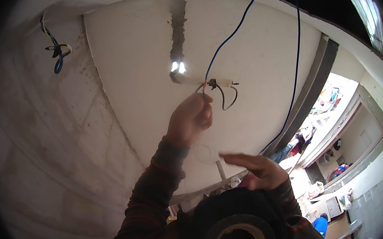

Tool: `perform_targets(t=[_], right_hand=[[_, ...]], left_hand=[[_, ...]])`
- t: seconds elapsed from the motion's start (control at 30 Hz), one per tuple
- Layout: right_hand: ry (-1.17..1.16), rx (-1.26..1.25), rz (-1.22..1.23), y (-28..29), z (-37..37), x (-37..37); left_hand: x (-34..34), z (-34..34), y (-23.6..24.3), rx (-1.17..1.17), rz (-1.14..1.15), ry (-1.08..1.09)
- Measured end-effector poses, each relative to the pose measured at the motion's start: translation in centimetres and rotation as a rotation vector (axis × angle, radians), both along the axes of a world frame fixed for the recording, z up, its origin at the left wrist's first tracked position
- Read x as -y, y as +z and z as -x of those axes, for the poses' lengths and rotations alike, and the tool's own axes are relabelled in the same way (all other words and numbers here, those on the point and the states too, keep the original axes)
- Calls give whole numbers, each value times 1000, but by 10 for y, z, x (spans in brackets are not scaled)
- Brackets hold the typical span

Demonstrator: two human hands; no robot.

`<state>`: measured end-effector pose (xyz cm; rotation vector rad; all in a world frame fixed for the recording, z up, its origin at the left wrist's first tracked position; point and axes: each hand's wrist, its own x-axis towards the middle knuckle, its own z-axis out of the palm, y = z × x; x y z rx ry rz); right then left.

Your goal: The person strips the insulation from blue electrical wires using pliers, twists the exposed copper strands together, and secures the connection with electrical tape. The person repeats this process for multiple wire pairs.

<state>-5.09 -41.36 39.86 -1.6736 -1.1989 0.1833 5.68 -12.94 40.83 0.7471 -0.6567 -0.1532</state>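
Raised in the middle, my left hand (189,119) is closed, with thumb and fingers pinching the end of a thin wire. Just above the fingertips is a copper-coloured stretch of bare wire (205,87), where a blue wire (225,42) comes down from the top right. A dark looped wire (236,97) hangs beside it, near a small black clump (212,84). Lower and to the right, my right hand (263,170) is held apart from the wires, its fingers stretched out and holding nothing visible. A roll of dark tape (209,238) shows at the lower edge.
Blue, yellow and black wires (57,54) hang in a bundle at upper left. A second blue wire (297,54) runs down on the right. A rough grey groove (178,26) crosses the pale surface. At lower right are a doorway (346,146) and household items.
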Motion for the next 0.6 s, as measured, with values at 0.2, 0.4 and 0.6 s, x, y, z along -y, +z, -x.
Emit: perform_targets(t=[0.2, 0.4, 0.6], right_hand=[[262, -172, -362, -24, 0, 62], [-320, -61, -488, -8, 20, 45], [-377, 247, -486, 86, -17, -67]], left_hand=[[-15, 2, -7, 132, -240, 354], [-16, 10, 1, 651, -553, 736], [-17, 27, 4, 719, -622, 826]])
